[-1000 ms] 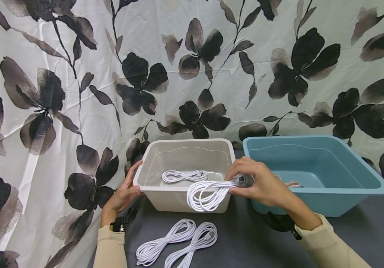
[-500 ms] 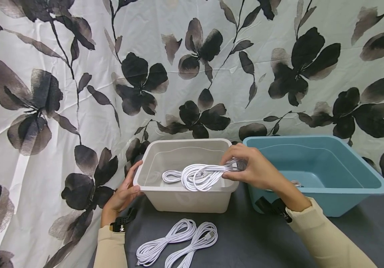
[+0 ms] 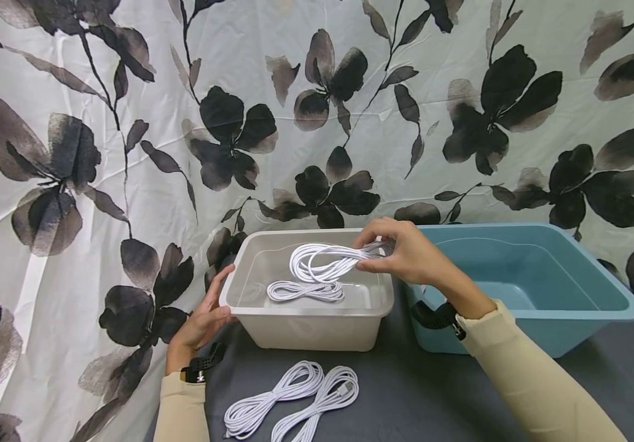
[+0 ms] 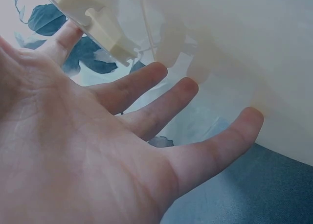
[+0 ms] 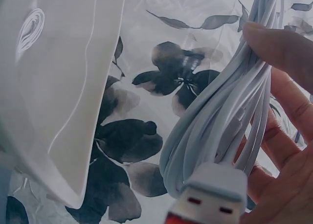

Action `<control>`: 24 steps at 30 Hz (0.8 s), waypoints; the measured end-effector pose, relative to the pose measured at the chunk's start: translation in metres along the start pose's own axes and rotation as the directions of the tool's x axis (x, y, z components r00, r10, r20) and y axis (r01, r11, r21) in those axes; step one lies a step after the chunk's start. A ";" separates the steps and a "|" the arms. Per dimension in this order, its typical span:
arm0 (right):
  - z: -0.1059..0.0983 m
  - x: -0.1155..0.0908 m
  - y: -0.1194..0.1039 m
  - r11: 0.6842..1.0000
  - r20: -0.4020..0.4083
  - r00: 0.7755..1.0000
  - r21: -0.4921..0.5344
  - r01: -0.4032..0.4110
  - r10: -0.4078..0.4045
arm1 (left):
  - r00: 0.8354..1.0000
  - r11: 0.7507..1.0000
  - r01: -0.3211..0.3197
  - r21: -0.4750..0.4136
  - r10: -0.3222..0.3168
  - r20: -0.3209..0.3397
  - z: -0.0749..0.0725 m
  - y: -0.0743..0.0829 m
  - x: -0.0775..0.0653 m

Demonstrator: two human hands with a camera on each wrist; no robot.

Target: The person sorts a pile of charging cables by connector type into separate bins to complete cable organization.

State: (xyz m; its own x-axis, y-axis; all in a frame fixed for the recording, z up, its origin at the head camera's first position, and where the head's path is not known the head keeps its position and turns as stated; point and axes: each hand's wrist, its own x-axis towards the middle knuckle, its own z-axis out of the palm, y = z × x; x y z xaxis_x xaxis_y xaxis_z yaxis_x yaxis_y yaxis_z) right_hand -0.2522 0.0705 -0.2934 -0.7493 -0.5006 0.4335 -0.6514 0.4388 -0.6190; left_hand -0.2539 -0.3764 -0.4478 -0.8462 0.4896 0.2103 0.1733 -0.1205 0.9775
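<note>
In the head view my right hand [image 3: 405, 253] pinches a coiled white USB cable [image 3: 325, 263] above the beige bin [image 3: 308, 331]. The right wrist view shows that cable's USB plug [image 5: 215, 190] hanging close to the palm, with the thumb pressing the coil. A smaller white cable bundle [image 3: 305, 291] lies inside the beige bin, under the held coil. My left hand [image 3: 202, 322] touches the left end of the beige bin; in the left wrist view its fingers [image 4: 220, 148] are spread, with fingertips at the bin's wall.
On the dark grey tabletop [image 3: 422, 399] in front of the beige bin lie two coiled white cables: a left coil [image 3: 275, 399] and a right coil [image 3: 322, 402]. A blue bin [image 3: 566, 328] stands to the right. Behind both bins hangs a floral curtain [image 3: 405, 110].
My right hand has carried the coiled cable up and back, from in front of the beige bin's near rim to over its inside. The left hand has stayed at the bin's left end.
</note>
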 end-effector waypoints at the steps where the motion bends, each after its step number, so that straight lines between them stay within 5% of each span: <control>1: 0.000 0.002 0.000 1.000 0.003 1.000 -0.005 -0.005 0.005 | 1.000 1.000 0.000 -0.002 0.000 0.002 0.000 0.000 0.000; 12: 0.005 0.031 -0.003 0.999 0.032 0.999 -0.040 -0.022 0.024 | 1.000 1.000 -0.004 -0.028 0.005 0.018 0.002 0.001 0.000; 24: 0.012 0.068 0.015 0.993 0.108 0.988 0.040 -0.114 0.109 | 1.000 0.999 -0.002 -0.032 0.003 0.016 0.000 0.000 0.001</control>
State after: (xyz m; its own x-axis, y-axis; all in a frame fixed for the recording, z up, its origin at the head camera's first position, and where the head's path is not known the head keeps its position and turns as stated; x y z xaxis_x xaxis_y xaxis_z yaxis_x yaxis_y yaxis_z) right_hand -0.3113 0.0336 -0.2810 -0.7983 -0.5276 0.2904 -0.5567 0.4628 -0.6898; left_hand -0.2546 -0.3762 -0.4478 -0.8376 0.5029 0.2133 0.1588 -0.1493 0.9759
